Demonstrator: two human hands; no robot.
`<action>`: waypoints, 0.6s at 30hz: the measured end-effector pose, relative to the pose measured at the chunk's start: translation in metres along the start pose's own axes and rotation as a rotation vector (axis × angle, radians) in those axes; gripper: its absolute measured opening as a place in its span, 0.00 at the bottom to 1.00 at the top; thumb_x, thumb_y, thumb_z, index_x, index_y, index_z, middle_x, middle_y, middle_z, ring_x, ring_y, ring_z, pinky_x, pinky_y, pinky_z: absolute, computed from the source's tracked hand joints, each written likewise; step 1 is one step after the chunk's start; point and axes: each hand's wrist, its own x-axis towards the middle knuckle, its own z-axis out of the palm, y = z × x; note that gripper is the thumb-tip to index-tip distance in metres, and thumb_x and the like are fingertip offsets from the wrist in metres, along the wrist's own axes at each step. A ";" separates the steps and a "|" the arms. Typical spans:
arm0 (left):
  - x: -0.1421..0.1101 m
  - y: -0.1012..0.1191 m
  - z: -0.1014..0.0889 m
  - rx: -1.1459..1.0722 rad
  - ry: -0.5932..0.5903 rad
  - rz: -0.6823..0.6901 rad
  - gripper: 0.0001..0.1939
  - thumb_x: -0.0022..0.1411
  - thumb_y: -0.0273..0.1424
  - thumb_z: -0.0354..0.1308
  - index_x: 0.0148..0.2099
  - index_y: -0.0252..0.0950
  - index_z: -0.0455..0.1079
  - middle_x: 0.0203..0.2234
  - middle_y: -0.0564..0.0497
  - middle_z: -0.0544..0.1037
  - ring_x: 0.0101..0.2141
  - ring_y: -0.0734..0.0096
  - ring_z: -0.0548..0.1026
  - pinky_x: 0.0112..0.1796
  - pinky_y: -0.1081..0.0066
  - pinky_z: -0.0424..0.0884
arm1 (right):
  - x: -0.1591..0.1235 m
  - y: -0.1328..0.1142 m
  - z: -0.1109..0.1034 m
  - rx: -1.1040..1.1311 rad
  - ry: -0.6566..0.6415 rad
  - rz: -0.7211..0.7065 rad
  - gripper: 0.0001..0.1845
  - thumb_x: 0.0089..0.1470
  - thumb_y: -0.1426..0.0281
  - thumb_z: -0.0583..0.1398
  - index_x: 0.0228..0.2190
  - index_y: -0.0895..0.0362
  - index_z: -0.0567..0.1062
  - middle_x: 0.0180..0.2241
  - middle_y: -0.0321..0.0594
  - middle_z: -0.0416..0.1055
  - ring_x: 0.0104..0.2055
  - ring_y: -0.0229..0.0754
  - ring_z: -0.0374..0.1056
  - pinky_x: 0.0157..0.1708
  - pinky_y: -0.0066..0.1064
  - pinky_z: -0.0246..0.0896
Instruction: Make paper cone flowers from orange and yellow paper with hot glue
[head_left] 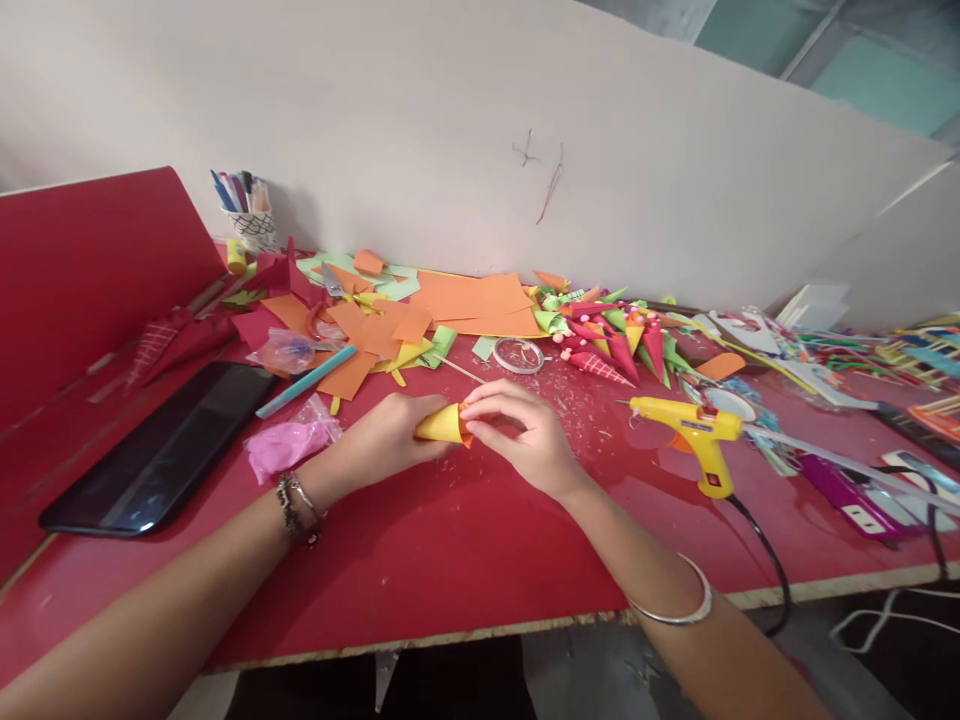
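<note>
A small yellow paper cone (pixel 442 424) with an orange edge is held between both hands over the red table (pixel 450 540). My left hand (pixel 390 440) is wrapped around the cone's left side. My right hand (pixel 517 430) pinches the cone's right end with its fingertips. A yellow glue gun (pixel 697 430) stands on the table to the right of my right hand. A pile of finished coloured paper cones (pixel 607 340) lies behind it.
Orange paper sheets (pixel 465 298) and scraps lie at the back centre. A dark tablet (pixel 161 450) rests at the left, a pink plastic bag (pixel 289 440) beside it. A pen cup (pixel 251 220) stands by the wall. A tape ring (pixel 517 355), craft clutter and cables fill the right.
</note>
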 end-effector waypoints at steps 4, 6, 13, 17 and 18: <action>0.000 -0.003 0.001 0.032 -0.004 0.003 0.06 0.53 0.32 0.51 0.31 0.33 0.64 0.19 0.56 0.67 0.19 0.81 0.62 0.21 0.78 0.55 | -0.001 0.001 -0.002 0.002 -0.045 0.019 0.07 0.49 0.69 0.57 0.33 0.51 0.72 0.37 0.38 0.64 0.39 0.37 0.64 0.36 0.31 0.66; 0.000 -0.004 0.001 0.041 -0.009 -0.004 0.06 0.54 0.31 0.51 0.31 0.33 0.64 0.19 0.56 0.68 0.19 0.81 0.62 0.21 0.78 0.55 | -0.001 0.001 -0.003 0.015 -0.085 0.029 0.09 0.47 0.69 0.59 0.35 0.51 0.72 0.38 0.39 0.63 0.40 0.38 0.63 0.39 0.33 0.66; 0.000 -0.004 0.000 0.017 -0.025 -0.020 0.07 0.54 0.32 0.52 0.33 0.33 0.65 0.20 0.56 0.68 0.19 0.80 0.62 0.21 0.78 0.55 | -0.001 0.003 -0.005 0.021 -0.147 0.018 0.13 0.45 0.68 0.60 0.37 0.50 0.71 0.40 0.38 0.61 0.40 0.37 0.63 0.42 0.34 0.65; 0.000 -0.003 0.000 0.024 -0.033 -0.010 0.07 0.54 0.33 0.53 0.32 0.32 0.65 0.20 0.55 0.68 0.19 0.80 0.62 0.21 0.78 0.55 | -0.001 0.004 -0.004 -0.017 -0.114 0.015 0.09 0.48 0.69 0.58 0.35 0.51 0.72 0.38 0.38 0.63 0.42 0.38 0.63 0.42 0.34 0.64; 0.000 -0.003 0.000 0.023 -0.037 -0.008 0.07 0.54 0.33 0.53 0.32 0.32 0.64 0.20 0.55 0.68 0.20 0.80 0.63 0.21 0.78 0.55 | -0.001 0.004 -0.004 -0.023 -0.108 0.015 0.08 0.48 0.69 0.58 0.34 0.51 0.72 0.38 0.38 0.63 0.42 0.38 0.63 0.42 0.34 0.64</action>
